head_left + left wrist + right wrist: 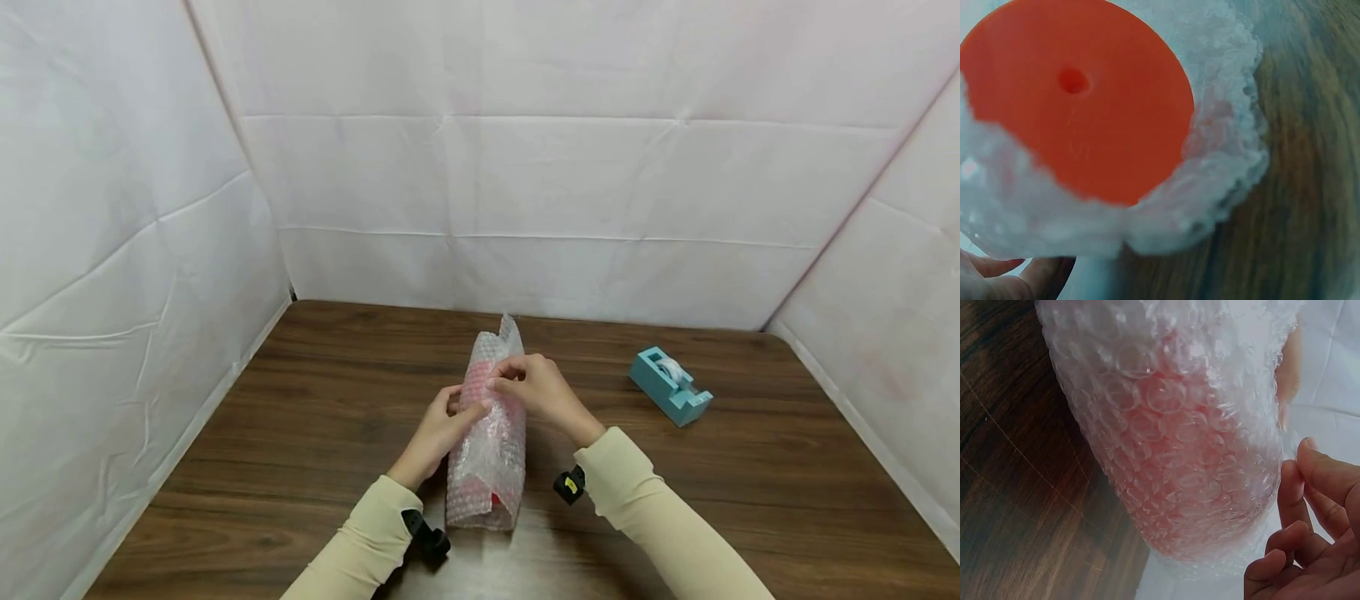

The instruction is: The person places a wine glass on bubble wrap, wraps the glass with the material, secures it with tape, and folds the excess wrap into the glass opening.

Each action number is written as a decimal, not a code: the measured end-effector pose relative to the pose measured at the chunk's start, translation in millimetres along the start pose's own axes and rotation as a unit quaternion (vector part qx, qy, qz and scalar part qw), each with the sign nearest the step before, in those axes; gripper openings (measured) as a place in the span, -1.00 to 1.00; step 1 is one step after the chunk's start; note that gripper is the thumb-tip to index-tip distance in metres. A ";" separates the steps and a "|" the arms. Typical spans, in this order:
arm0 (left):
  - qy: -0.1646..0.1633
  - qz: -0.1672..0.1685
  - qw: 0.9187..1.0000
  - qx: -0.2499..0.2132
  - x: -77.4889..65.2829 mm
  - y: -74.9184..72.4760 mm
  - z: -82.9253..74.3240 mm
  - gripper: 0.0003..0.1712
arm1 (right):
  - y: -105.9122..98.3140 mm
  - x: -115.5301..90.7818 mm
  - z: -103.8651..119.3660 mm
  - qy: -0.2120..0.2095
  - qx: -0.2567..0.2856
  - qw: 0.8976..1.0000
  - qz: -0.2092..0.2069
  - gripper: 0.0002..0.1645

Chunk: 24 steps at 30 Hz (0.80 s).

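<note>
Lying from twelve toward six, near the middle of the dark brown wood-grain table, we see a long roll of clear bubble wrap. Inside it, at the six o'clock end, sits an orange-red object with a flat round face, marked by a small hollow. On the roll's nine o'clock side, the left hand grips it, thumb on top, fingers bent along the side. Toward one o'clock, the right hand has thumb and forefinger together at the wrap; we cannot tell what, if anything, they pinch. Well apart, between two and three, we find a light-blue block-shaped tape dispenser. White cloth walls rise at twelve.
</note>
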State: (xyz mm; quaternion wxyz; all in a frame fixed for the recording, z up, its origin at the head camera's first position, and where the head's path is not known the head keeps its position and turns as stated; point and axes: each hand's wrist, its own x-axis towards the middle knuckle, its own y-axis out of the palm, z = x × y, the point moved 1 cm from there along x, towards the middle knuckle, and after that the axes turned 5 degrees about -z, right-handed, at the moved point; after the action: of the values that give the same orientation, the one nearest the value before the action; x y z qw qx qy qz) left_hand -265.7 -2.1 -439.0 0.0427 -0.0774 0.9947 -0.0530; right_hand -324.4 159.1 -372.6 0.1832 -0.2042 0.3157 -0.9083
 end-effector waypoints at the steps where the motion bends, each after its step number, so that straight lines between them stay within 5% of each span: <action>1: 0.000 -0.001 1.000 0.001 -0.2 0.3 0.2 -0.20 | 0.5 -0.1 0.6 -0.005 -0.004 1.000 -0.002 -0.89; 20: -0.003 -0.012 1.000 0.010 -3.6 4.1 -2.2 -0.24 | 10.4 0.1 1.9 -0.033 -0.062 0.997 -0.039 -0.94; 24: -0.007 -0.008 1.000 0.019 -6.1 3.8 -4.6 -0.24 | 12.0 0.5 -1.7 0.001 -0.052 0.998 -0.048 -0.66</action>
State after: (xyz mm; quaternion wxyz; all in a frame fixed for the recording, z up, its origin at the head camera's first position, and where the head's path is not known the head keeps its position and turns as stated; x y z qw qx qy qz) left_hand -260.7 3.1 -434.5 0.0505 -0.0851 0.9925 -0.0721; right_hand -323.2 150.9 -381.4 0.1285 -0.2276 0.3524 -0.8986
